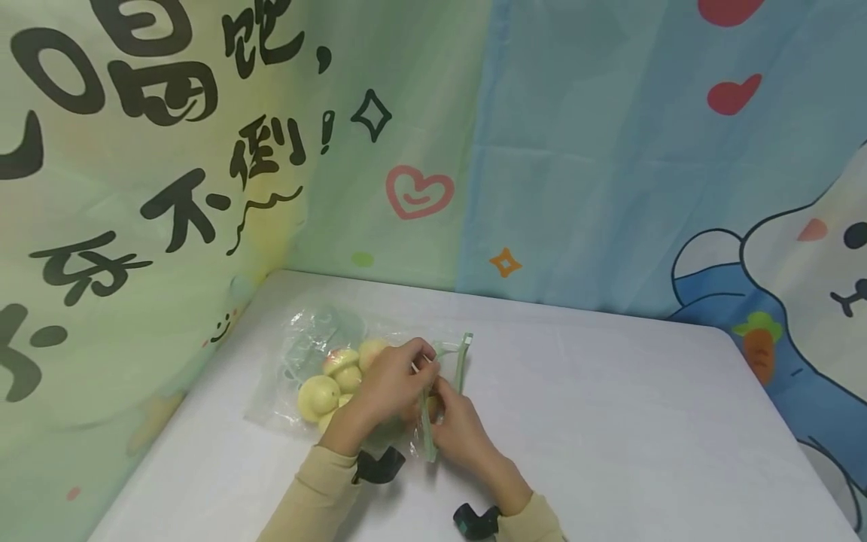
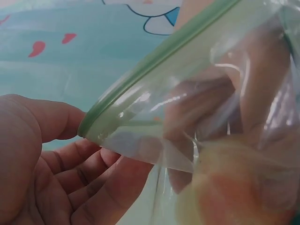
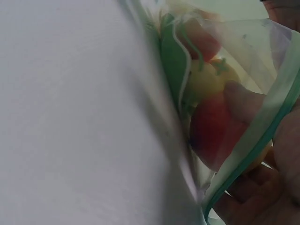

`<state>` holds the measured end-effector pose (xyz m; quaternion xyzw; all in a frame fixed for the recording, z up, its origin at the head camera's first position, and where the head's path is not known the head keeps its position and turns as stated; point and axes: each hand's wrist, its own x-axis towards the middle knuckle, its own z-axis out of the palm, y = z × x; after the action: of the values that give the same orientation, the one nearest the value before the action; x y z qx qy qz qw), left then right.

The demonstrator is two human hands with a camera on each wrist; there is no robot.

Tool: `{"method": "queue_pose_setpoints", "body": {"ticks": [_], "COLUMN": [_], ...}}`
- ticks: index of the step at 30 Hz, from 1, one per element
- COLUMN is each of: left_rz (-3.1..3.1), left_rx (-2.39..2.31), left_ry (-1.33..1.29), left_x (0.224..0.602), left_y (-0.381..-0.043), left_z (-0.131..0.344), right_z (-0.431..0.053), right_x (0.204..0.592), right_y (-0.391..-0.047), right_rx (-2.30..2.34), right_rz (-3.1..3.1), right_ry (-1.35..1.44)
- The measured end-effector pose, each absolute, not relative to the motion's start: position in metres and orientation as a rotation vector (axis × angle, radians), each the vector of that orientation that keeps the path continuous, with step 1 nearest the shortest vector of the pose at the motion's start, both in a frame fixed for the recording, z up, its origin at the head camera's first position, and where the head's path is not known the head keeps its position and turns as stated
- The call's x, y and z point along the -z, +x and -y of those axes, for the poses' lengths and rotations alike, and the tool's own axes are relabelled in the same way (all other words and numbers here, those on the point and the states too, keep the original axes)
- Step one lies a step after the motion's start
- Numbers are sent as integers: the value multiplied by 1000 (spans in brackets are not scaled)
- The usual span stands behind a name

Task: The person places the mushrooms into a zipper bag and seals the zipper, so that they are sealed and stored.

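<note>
A clear zip bag (image 1: 271,412) with a green zip strip (image 1: 462,363) lies on the white table, its mouth spread toward the right. Several round yellow fruits (image 1: 318,399), some with red patches, are inside. My left hand (image 1: 393,384) pinches the end of the strip between thumb and fingers, as the left wrist view shows close up. Through the mouth reaches my right hand (image 1: 463,433). Its thumb presses a red-and-yellow fruit (image 3: 213,131), with the fingers curled beneath, partly hidden by the strip and the fruit.
The white table (image 1: 609,421) extends to the right of the bag. Behind it hangs a printed cloth (image 1: 576,188), which also runs along the left side. A dark wrist device (image 1: 476,521) sits at the right cuff, another (image 1: 381,465) at the left.
</note>
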<state>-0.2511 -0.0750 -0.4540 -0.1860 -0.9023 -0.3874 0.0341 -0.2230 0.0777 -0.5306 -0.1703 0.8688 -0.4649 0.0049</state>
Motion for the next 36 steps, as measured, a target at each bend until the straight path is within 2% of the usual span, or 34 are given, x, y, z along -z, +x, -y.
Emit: {"method": "queue_pose_setpoints", "body": {"ticks": [6,10,12,15,18,20,30,36], "left_rz": [2780,2778,2776,2772,2765,2768,2918,2930], "left_rx": [1151,1148,1156,1197,1231,1241,1202,957], "left_ry": [-561,-544,-543,-538,-545,-545,-693,-745], "left_x": [452,450,449,448,448,450,453,440], "left_y": [-249,-249,-249,-247,-246,-245,-237,-264], "left_z": [78,79,79,79,77,75,70,74], "right_z": [-77,-90,-100,-114,-124,-126,-115,-117], "right_x": [525,517,513,509,508,507,500,502], "right_y": [-224,-230,-235,-246,-261,-273,-305,-312], "right_rx": [1410,1635,1835,2068,2053,1977,1819,1838], "right_rz": [-2736,-2723,-2709,-2651,-2563,-2468,-2311,-2316], "right_ry": [-547,-521,-396,-43,278,367,430,393]}}
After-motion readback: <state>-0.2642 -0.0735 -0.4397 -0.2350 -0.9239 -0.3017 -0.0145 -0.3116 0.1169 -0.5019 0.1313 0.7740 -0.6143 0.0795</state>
